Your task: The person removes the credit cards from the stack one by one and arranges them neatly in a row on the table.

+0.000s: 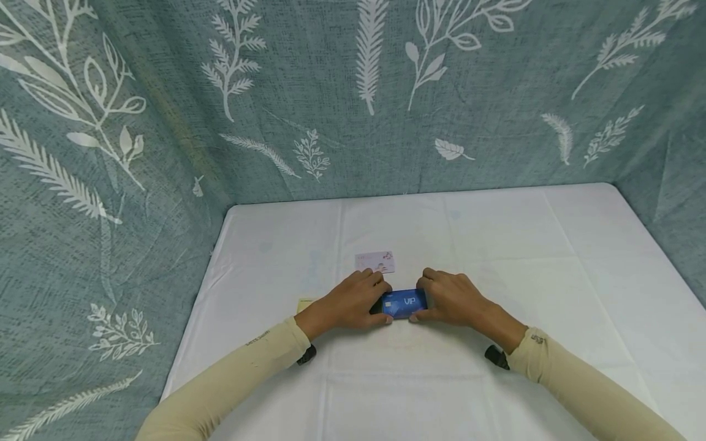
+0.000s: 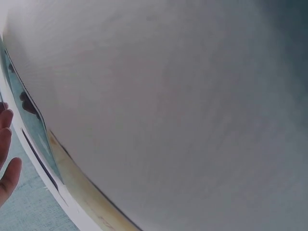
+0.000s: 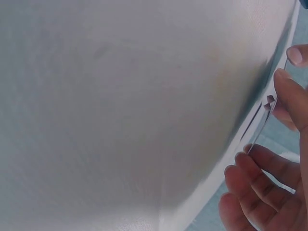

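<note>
A blue card (image 1: 404, 304) with "VIP" lettering and a small chip lies between both hands in the head view. At its left end, my left hand (image 1: 358, 300) holds it, thumb at the near edge and fingers at the far one. My right hand (image 1: 452, 299) grips the right end in the same way. Only a few left fingertips (image 2: 6, 149) show in the left wrist view. In the right wrist view, the right hand (image 3: 269, 187) is by a thin, clear edge. Just beyond the hands lies a pale pink card (image 1: 376, 261) with a floral print.
A yellow card-like piece (image 1: 305, 304) is partly hidden behind the left wrist. White cloth covers the table (image 1: 496, 233). A green leaf-patterned curtain (image 1: 331, 92) hangs behind and at both sides. Dark wrist cameras (image 1: 497, 356) sit under the forearms.
</note>
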{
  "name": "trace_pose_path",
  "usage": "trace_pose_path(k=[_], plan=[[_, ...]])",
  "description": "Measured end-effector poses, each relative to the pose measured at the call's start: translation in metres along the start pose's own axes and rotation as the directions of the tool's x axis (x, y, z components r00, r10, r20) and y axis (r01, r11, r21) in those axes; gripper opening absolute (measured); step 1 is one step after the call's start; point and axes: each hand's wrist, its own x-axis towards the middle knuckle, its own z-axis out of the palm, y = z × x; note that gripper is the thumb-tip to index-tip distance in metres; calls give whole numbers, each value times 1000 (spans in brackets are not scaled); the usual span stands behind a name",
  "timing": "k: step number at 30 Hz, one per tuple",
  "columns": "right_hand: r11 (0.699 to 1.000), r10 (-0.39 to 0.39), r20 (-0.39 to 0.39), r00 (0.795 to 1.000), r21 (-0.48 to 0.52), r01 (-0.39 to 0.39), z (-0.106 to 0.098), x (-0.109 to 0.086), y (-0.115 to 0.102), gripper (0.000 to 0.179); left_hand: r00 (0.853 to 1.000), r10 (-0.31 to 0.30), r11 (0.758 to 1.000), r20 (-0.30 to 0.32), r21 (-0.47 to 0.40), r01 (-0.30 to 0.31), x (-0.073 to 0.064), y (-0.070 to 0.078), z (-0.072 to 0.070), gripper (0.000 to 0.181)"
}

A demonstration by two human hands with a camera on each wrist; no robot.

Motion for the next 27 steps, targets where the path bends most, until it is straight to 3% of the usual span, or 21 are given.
trace_pose_path(k=[27], plan=[[1000,2,0,1000,3,-2,2,-3,1,63,1000,7,1000,28,10,-7,3,1,1,58]])
